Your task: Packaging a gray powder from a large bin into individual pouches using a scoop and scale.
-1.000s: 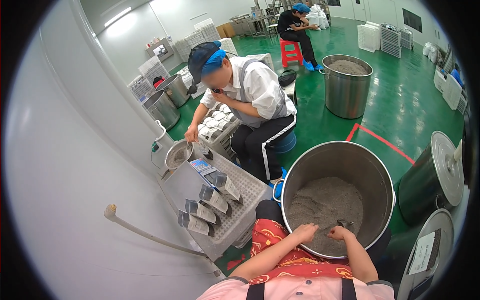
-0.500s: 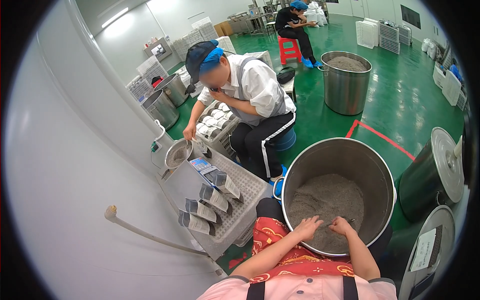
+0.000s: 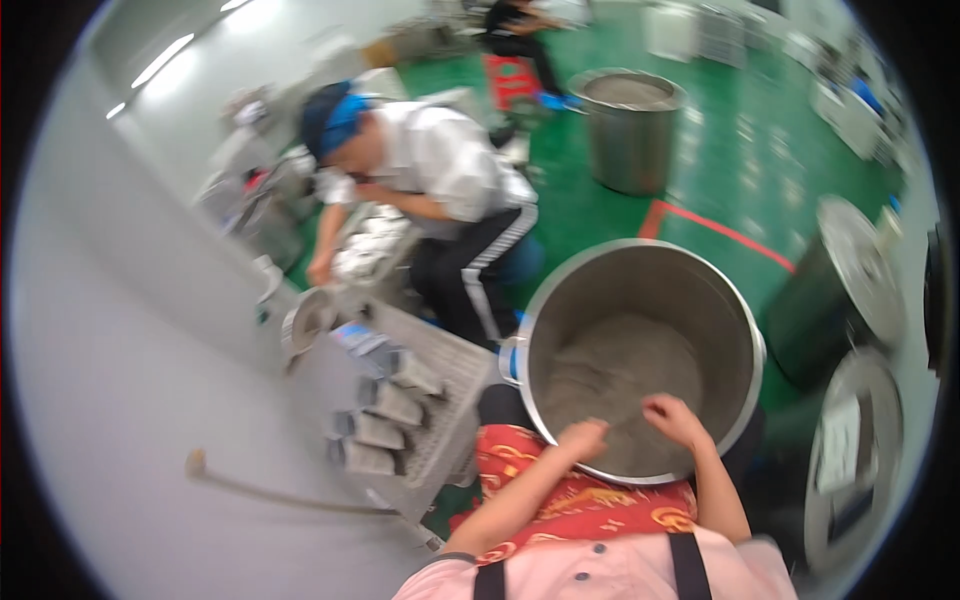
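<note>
A large steel pot [image 3: 645, 262] stands in front of me with grey-brown granular material [image 3: 635, 375] in its bottom. Over the pot's near left rim is my left hand [image 3: 583, 440], smeared by motion, so its finger shape is unclear. My right hand [image 3: 675, 418] hangs over the material to the right of it, its fingers curled in. Whether anything lies inside those curled fingers is hidden. The two hands are apart. A red patterned apron [image 3: 520, 460] covers my lap beside the pot.
A co-worker [image 3: 430, 170] sits at the left by a white perforated crate [image 3: 455, 370] bearing upright pouches [image 3: 390, 402], a scale [image 3: 362, 340] and a steel bowl [image 3: 305, 325]. Lidded steel drums [image 3: 850, 275] stand close at right. Another filled drum [image 3: 630, 140] stands farther back.
The view has swung, so the scene sits further left and higher, blurred. My hands have drawn apart and lifted from the material; the right fingers are curled.
</note>
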Demonstrator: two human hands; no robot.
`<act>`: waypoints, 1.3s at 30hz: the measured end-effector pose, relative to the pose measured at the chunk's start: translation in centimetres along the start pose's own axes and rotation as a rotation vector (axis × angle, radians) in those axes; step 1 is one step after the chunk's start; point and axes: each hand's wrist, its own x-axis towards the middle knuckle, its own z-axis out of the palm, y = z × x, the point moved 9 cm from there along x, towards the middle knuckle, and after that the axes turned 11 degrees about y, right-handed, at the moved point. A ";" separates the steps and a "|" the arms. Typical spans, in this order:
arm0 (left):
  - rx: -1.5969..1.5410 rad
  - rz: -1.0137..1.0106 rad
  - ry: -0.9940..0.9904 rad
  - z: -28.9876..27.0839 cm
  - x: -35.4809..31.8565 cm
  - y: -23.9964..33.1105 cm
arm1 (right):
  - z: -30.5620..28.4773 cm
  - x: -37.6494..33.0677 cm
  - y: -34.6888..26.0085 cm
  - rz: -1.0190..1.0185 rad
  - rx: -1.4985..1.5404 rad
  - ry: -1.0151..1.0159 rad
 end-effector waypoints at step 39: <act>-0.077 0.042 0.121 0.1 0.1 -1.1 | -38.9 -29.3 22.3 0.782 -0.848 0.595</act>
